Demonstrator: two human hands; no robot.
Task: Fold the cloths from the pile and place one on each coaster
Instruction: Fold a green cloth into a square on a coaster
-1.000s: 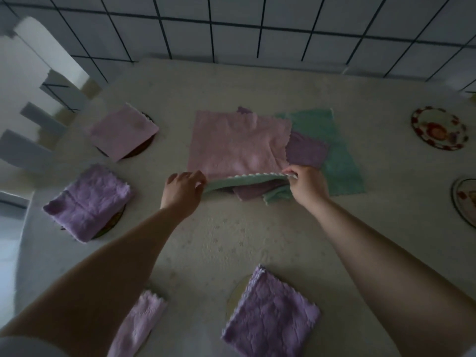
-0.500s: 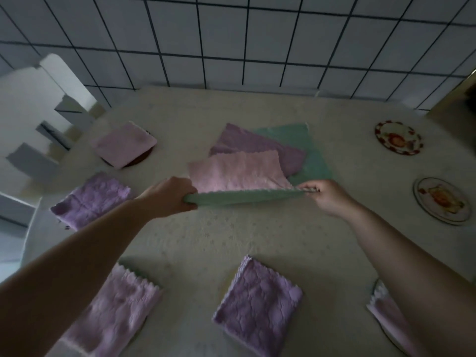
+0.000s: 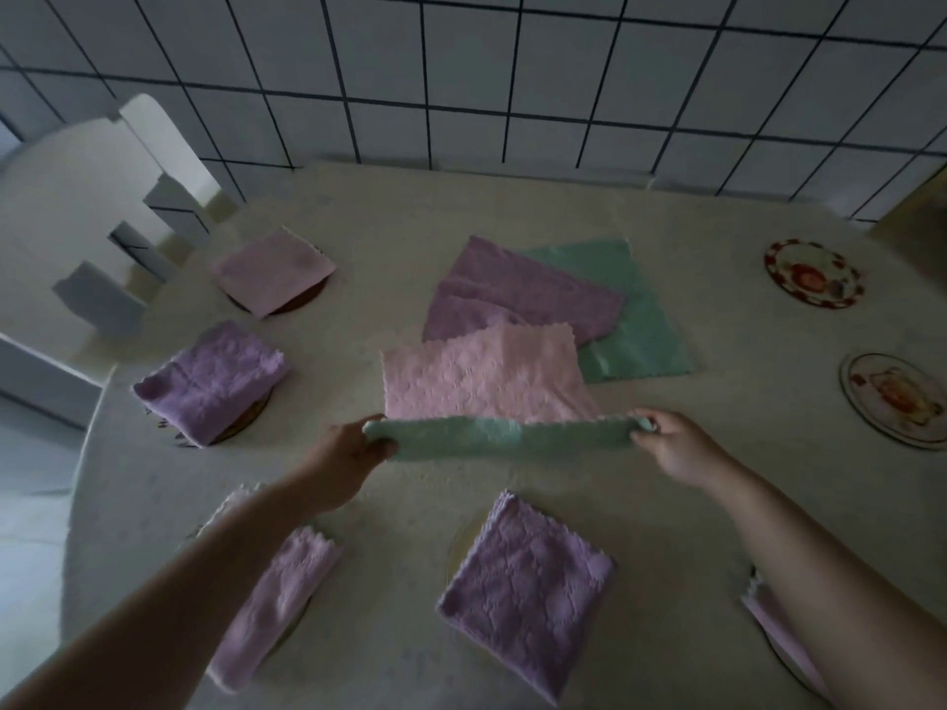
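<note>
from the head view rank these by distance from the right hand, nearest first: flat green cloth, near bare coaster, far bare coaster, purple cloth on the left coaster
From the right hand:
1. Flat green cloth, just beyond it, in the pile.
2. Near bare coaster, to its right.
3. Far bare coaster, right and farther back.
4. Purple cloth, far across on the left.

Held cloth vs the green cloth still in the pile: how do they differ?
1. The held cloth is gripped at both ends by the left hand and right hand; the pile's green cloth lies untouched.
2. The held cloth is stretched between the hands with a pink face behind; the pile one lies flat.
3. The pile's green cloth is partly covered by a purple cloth; the held one is uncovered.
Both show green with scalloped edges.
</note>
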